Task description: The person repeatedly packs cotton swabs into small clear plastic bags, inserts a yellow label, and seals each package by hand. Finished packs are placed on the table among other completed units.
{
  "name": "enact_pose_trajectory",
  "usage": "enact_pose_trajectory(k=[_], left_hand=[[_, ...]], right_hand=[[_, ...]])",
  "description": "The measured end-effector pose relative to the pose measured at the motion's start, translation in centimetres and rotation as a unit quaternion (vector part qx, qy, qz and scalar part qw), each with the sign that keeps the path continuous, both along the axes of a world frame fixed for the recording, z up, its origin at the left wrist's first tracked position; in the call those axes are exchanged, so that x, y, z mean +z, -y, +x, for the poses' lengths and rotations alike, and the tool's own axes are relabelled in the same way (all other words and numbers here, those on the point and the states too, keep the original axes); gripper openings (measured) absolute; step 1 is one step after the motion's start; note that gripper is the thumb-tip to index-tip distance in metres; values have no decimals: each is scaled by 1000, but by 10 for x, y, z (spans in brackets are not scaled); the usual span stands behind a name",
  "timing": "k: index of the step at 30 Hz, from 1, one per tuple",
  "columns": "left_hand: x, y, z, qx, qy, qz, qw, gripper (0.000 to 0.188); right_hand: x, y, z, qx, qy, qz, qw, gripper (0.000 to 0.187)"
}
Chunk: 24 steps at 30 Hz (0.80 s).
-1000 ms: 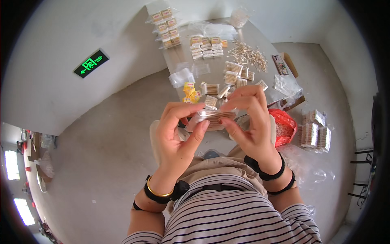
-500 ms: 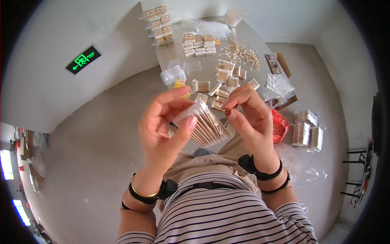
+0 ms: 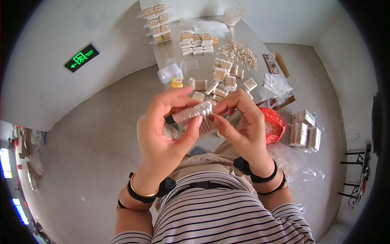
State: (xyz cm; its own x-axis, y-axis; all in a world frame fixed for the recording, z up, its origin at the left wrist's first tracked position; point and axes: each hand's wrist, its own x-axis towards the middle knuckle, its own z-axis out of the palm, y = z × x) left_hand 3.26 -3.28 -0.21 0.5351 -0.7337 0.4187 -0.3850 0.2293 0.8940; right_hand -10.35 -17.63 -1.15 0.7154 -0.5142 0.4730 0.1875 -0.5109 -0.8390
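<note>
My left hand [image 3: 162, 126] grips a clear-wrapped pack of cotton swabs [image 3: 194, 113] between thumb and fingers. The white cotton tips face up toward me, and the wooden sticks show only partly below them. At the pack's right end, my right hand [image 3: 243, 124] pinches with thumb and forefinger against the wrapper; exactly what lies between those fingertips is too small to make out. Beyond my hands, several more swab packs [image 3: 219, 74] lie loosely on the grey table [image 3: 166, 51]. A small yellow packet [image 3: 177, 82] sits at the table's left side.
Loose swabs [image 3: 239, 53] are heaped on the table, near a phone [image 3: 271, 64]. Stacked packs [image 3: 197, 42] and bagged yellow-labelled packs [image 3: 157, 22] stand farther back. Clear bags [image 3: 170, 73] lie left. A red bag [image 3: 274, 122] and bundled packs [image 3: 300, 134] are at the right.
The pack has been tipped so its cotton ends turn upward and the sticks show less. My right hand has moved left, from beside the pack onto its right end.
</note>
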Motion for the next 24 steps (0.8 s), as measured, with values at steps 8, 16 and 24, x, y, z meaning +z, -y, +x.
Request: enact_pose_trajectory(k=[8, 16, 24], left_hand=[[1, -1, -7, 65, 225, -53, 971, 50], [2, -5, -7, 61, 270, -92, 956, 54], [0, -6, -3, 46, 255, -101, 960, 55]], right_hand=[[5, -1, -5, -1, 17, -33, 999, 21], [8, 3, -8, 22, 42, -90, 995, 24], [9, 4, -6, 32, 59, -99, 993, 26]])
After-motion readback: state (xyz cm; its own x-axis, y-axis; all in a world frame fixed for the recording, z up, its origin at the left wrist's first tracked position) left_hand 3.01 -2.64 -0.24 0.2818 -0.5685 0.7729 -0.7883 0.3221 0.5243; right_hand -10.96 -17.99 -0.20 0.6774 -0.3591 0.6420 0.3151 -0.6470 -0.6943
